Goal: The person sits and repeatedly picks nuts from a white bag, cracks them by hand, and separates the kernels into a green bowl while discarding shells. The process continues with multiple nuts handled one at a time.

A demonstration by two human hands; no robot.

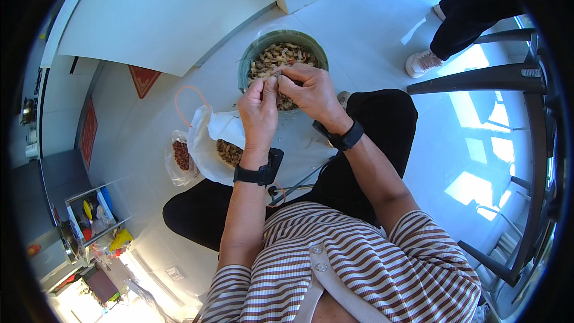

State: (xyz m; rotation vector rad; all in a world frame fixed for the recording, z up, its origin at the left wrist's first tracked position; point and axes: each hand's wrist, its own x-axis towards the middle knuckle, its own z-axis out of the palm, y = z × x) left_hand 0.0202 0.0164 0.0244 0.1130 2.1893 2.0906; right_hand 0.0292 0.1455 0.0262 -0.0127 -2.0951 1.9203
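Both hands meet over a round green bin point(244, 65) filled with peanut shells point(287, 54). The fingertips of my left hand point(261, 107) and my right hand point(311, 92) pinch one small item between them, apparently a peanut pod point(278, 73), mostly hidden by the fingers. Below the bin, a white bag point(204, 143) with orange cord handles lies open on the floor. Unshelled peanuts point(229, 152) show in its mouth, partly behind my left wrist. Left of it, a clear plastic bag point(181, 157) holds reddish shelled peanut kernels.
White cabinets point(166, 9) border the floor at upper left. A dark chair point(484, 78) is at right, near another person's legs and shoe point(421, 63). An open drawer point(96, 215) with bags and household items juts out at lower left. Red mats point(143, 80) lie by the cabinets.
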